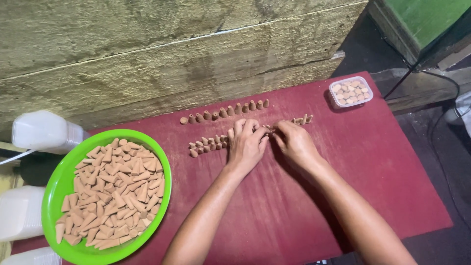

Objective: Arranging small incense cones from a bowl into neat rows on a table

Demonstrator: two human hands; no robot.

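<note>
Head view: both hands (269,142) palm-down, fingertips pinching the cone row (208,145).

Single head-worn view, looking steeply down, close over red table (343,162), facing wall (147,49)

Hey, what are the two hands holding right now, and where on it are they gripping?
Both the left hand and right hand have fingertips on small tan cones in the nearer row on the red board. The fingers hide whether any cone is gripped, or where.

bowl (54,196) left on table (382,162); tub (351,92) far right; cone rows (224,112) between; hands (248,145) on nearer row
</note>
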